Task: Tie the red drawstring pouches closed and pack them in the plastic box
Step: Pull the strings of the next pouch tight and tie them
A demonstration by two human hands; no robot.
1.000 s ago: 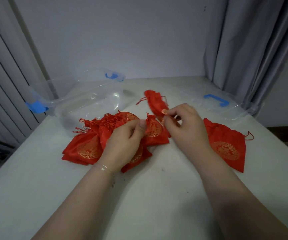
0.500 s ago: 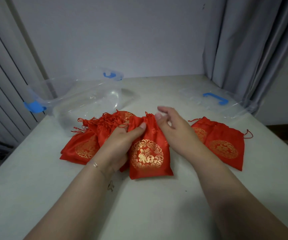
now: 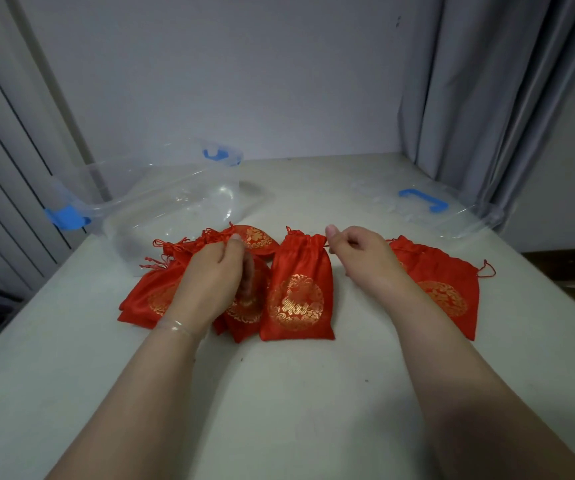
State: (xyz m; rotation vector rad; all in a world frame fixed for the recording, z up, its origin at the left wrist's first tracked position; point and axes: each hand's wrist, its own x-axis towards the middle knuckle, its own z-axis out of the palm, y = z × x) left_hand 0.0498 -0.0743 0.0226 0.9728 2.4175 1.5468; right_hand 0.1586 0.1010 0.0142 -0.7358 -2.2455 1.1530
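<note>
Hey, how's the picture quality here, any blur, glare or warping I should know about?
Head view: dim, flat light; glare on the clear plastic box; wide-angle bending at the curtain edges; left hand fingers slightly motion-blurred; middle pouch sharp.

Pouches (image 3: 296, 292) – glossy red cloth; box (image 3: 175, 202) – clear smooth plastic; table (image 3: 279, 393) matt.

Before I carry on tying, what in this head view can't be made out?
- Left hand: its fingers curl out of sight, so the grip is unclear.
- Pile of pouches: the hand and overlapping hide the count.
- Right hand: the cord at the middle pouch is too thin to trace.
- Plastic box: glare hides the inside.
</note>
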